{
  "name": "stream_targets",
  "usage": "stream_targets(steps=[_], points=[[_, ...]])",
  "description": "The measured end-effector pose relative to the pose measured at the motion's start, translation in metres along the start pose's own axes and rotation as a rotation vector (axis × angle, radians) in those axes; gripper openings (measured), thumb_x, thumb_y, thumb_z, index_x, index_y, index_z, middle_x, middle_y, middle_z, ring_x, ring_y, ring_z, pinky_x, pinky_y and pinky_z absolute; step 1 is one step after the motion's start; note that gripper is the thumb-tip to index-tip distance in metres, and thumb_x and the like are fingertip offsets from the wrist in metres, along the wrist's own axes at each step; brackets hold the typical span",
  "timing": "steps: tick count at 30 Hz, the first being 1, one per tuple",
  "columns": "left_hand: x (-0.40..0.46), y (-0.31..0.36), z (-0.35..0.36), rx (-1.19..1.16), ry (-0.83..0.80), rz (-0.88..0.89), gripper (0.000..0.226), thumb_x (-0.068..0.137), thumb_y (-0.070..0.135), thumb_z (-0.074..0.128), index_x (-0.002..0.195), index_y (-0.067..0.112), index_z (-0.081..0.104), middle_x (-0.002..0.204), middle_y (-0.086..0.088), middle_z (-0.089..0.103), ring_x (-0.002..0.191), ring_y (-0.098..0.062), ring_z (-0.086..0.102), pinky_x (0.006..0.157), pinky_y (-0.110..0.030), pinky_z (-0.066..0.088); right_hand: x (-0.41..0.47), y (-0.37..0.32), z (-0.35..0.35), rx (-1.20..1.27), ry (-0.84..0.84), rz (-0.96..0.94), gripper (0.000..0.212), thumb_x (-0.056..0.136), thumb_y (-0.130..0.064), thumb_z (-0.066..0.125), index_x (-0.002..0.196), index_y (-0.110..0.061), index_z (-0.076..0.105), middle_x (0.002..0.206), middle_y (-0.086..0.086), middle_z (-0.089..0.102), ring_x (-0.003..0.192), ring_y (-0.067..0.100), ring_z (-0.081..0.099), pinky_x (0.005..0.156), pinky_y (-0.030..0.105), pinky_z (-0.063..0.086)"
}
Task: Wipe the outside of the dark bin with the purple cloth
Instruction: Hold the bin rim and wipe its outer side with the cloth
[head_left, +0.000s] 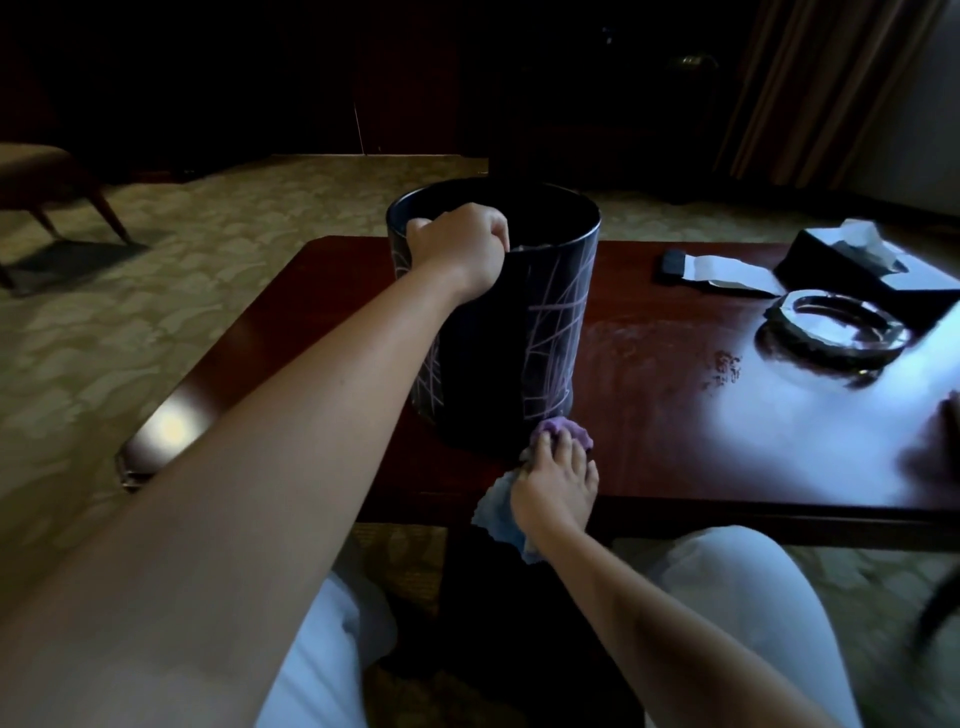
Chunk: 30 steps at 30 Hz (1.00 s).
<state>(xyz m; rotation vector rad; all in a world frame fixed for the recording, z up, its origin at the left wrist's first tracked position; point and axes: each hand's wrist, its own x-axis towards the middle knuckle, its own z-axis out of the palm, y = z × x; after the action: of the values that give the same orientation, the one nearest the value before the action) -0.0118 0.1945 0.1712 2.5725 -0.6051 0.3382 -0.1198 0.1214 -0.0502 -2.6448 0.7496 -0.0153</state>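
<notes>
Purple cloth (563, 432) half hidden under right hand (556, 488)

A dark bin (498, 322) stands upright near the front of a wooden counter (675, 415). Bare counter lies between the bin's right side and a glass ashtray (831, 332). Behind the ashtray sit a tissue box (872, 265) and what may be a remote (680, 267). Left of the bin, a narrower strip of counter is free.
</notes>
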Motion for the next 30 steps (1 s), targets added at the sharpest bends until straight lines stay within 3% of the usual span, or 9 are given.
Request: stream_targets(steps=[4,9,12,16,18,20,24,27,30], points=[[-0.002,0.001,-0.001,0.002,-0.010,0.002,0.040,0.085,-0.003,0.033,0.064,0.027,0.048,0.065,0.006,0.048,0.077,-0.021,0.046,0.103,-0.038,0.021,-0.022,-0.007,0.021,0.004,0.117,-0.134,0.081,0.078,-0.042,0.000,0.147,-0.019,0.036,0.157,0.006,0.024,0.145,0.024,0.020,0.112,0.039,0.004],[-0.001,0.001,-0.003,-0.001,-0.022,0.000,0.040,0.086,-0.003,0.032,0.067,0.027,0.051,0.064,0.005,0.048,0.076,-0.022,0.047,0.104,-0.039,0.020,-0.016,-0.010,0.010,0.020,0.020,-0.062,0.095,0.064,-0.041,-0.019,0.153,-0.019,0.005,0.161,-0.003,-0.007,0.148,0.013,-0.004,0.116,0.036,0.001],[-0.002,0.001,-0.001,0.002,-0.017,0.003,0.040,0.086,-0.003,0.032,0.067,0.027,0.051,0.065,0.005,0.049,0.075,-0.022,0.046,0.104,-0.038,0.020,-0.016,-0.017,0.002,0.088,-0.027,-0.056,0.066,0.090,-0.037,-0.002,0.153,-0.016,0.000,0.161,-0.003,-0.010,0.147,0.011,-0.008,0.117,0.034,0.000],[-0.002,0.001,-0.002,0.002,-0.016,0.005,0.039,0.086,-0.002,0.032,0.068,0.027,0.051,0.067,0.005,0.050,0.077,-0.022,0.046,0.103,-0.039,0.020,-0.019,-0.026,0.007,0.192,-0.024,-0.129,0.076,0.082,-0.034,-0.008,0.151,-0.003,-0.003,0.160,0.009,-0.010,0.148,0.017,-0.008,0.116,0.024,-0.004],[-0.001,0.000,-0.001,0.003,-0.012,0.011,0.039,0.085,-0.003,0.032,0.066,0.026,0.050,0.066,0.005,0.049,0.076,-0.022,0.046,0.103,-0.038,0.020,-0.017,-0.034,0.003,0.265,-0.031,-0.099,0.058,0.097,-0.021,0.008,0.150,-0.003,-0.006,0.159,0.010,-0.014,0.147,0.018,-0.012,0.114,0.022,-0.009],[-0.002,0.001,0.000,0.008,-0.007,0.014,0.038,0.085,-0.002,0.032,0.069,0.025,0.052,0.064,0.004,0.049,0.074,-0.023,0.047,0.101,-0.038,0.022,-0.016,-0.043,-0.009,0.377,-0.007,-0.059,0.058,0.101,-0.008,0.023,0.151,-0.005,-0.006,0.159,0.006,-0.016,0.147,0.016,-0.012,0.113,0.021,-0.008],[-0.001,0.000,0.001,0.005,0.013,0.025,0.036,0.086,-0.001,0.032,0.069,0.024,0.052,0.063,0.005,0.048,0.062,-0.017,0.043,0.098,-0.036,0.024,-0.019,-0.061,-0.045,0.488,0.102,-0.129,0.059,0.101,-0.011,0.026,0.152,-0.009,-0.004,0.159,0.000,-0.016,0.147,0.013,-0.011,0.116,0.022,-0.003],[-0.001,-0.002,0.001,0.001,0.020,0.033,0.038,0.087,-0.001,0.033,0.065,0.026,0.048,0.066,0.006,0.047,0.072,-0.022,0.044,0.096,-0.035,0.024,-0.017,-0.069,-0.071,0.457,0.199,-0.233,0.062,0.100,-0.008,0.026,0.151,-0.011,-0.009,0.158,-0.001,-0.020,0.146,0.011,-0.014,0.114,0.020,-0.006],[0.001,-0.002,0.003,0.005,0.024,0.041,0.035,0.088,0.000,0.034,0.073,0.024,0.054,0.067,0.008,0.048,0.076,-0.022,0.045,0.097,-0.036,0.024,-0.010,-0.076,-0.092,0.487,0.272,-0.275,0.063,0.100,-0.008,0.027,0.151,-0.014,-0.010,0.158,-0.001,-0.020,0.146,0.012,-0.011,0.111,0.016,-0.005]])
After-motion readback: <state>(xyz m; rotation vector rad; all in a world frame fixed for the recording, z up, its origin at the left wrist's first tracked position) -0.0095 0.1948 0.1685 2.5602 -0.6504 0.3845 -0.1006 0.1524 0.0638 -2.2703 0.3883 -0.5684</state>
